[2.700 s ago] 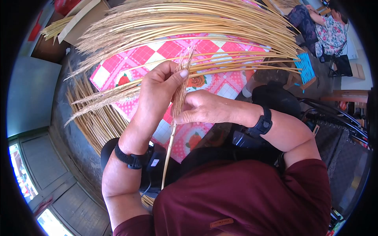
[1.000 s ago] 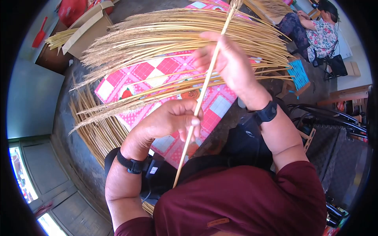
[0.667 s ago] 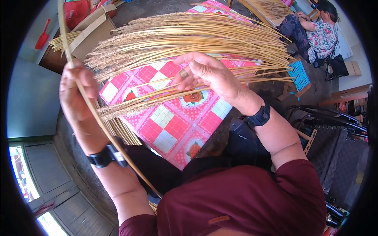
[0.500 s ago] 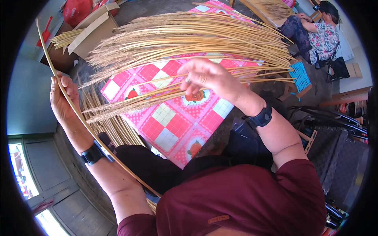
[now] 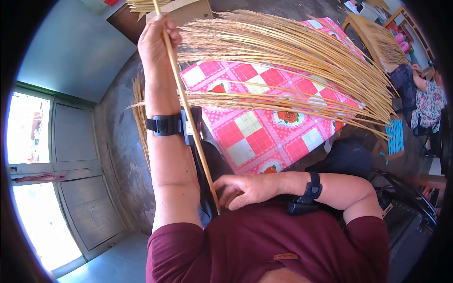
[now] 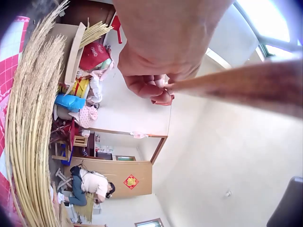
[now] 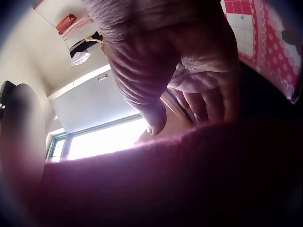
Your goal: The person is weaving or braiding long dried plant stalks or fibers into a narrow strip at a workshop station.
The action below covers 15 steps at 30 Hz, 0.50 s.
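Note:
Raised at the top of the head view, my left hand (image 5: 155,40) grips a long pale plume-grass stalk (image 5: 191,118). The stalk slants down along the forearm toward the chest, and its upper end runs out of the frame. From the left wrist view, curled fingers (image 6: 151,90) close around the stalk (image 6: 236,87), which looms blurred near the lens. By the stalk's lower end, in front of the maroon shirt, is my right hand (image 5: 243,191), its fingers loosely bent. The right wrist view has its thumb (image 7: 154,116) apart from the fingers, with the stalk partly hidden behind them.
A large spread of feathery stalks (image 5: 292,49) lies over a pink checked tablecloth (image 5: 278,137), a few more nearer. Their cut ends reach a blue woven stool (image 5: 395,137). A cardboard box (image 5: 186,14) stands behind. Another person (image 5: 427,106) sits far right.
My left hand has swung up and forward with the stalk. The right hand has come down from over the table to the stalk's lower end. The head view has turned left.

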{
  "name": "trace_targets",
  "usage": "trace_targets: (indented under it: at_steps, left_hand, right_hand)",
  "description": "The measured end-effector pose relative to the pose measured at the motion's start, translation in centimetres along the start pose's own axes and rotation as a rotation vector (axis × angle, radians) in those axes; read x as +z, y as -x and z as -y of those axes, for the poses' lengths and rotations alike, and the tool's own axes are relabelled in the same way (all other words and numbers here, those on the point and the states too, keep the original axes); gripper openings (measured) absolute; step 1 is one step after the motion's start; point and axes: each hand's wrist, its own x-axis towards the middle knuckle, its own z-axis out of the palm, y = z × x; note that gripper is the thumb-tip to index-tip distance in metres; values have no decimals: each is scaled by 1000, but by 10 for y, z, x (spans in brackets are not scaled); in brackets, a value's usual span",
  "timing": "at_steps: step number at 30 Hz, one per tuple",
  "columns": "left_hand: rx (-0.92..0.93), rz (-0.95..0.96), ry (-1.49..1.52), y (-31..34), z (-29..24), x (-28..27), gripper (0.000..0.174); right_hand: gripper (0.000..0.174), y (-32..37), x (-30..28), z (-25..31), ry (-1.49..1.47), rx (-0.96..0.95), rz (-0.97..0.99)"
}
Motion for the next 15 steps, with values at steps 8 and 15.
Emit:
trace_targets:
  at_steps: [8, 15]
  left_hand:
    - [23, -89, 64, -28, -3, -66, 15]
    - [-67, -56, 124, -33, 5, -115, 21]
  right_hand:
    - [33, -26, 6, 4, 273, 6, -55]
    - [25, -53, 7, -14, 227, -122, -251]
